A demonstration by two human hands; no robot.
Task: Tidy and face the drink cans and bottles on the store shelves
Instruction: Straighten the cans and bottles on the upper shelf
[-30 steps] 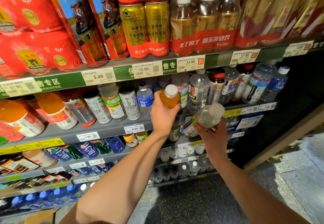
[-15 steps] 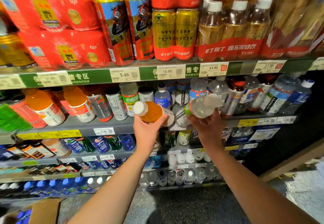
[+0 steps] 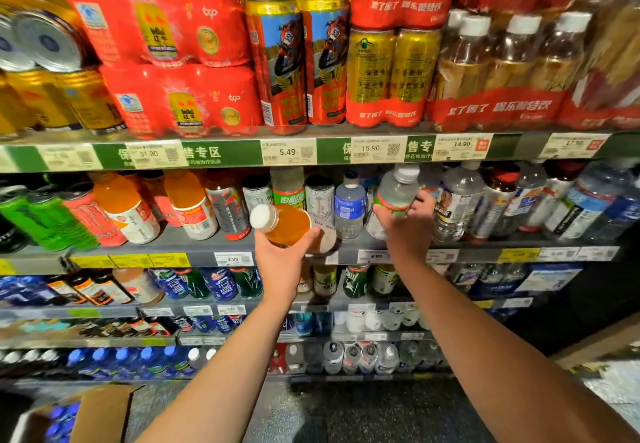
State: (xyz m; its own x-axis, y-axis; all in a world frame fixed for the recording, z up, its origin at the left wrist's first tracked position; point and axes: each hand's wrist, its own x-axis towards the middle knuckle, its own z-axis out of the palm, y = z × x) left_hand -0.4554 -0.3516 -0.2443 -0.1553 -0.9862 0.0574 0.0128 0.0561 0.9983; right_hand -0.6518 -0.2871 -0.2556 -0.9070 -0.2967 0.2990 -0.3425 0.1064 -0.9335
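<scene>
From the head camera, the left hand [image 3: 282,262] holds an orange drink bottle [image 3: 287,224] in a closed grip, tipped on its side with its white cap pointing left, just in front of the second shelf [image 3: 173,246]. The right hand [image 3: 410,226] is wrapped around a clear bottle with a green and red label [image 3: 394,193], tilted, cap up near the shelf's price rail [image 3: 221,155], between a blue-labelled water bottle [image 3: 349,205] and other clear bottles.

Grey shelf [image 3: 194,240] carries orange bottles [image 3: 188,207] and cans [image 3: 227,212].
</scene>
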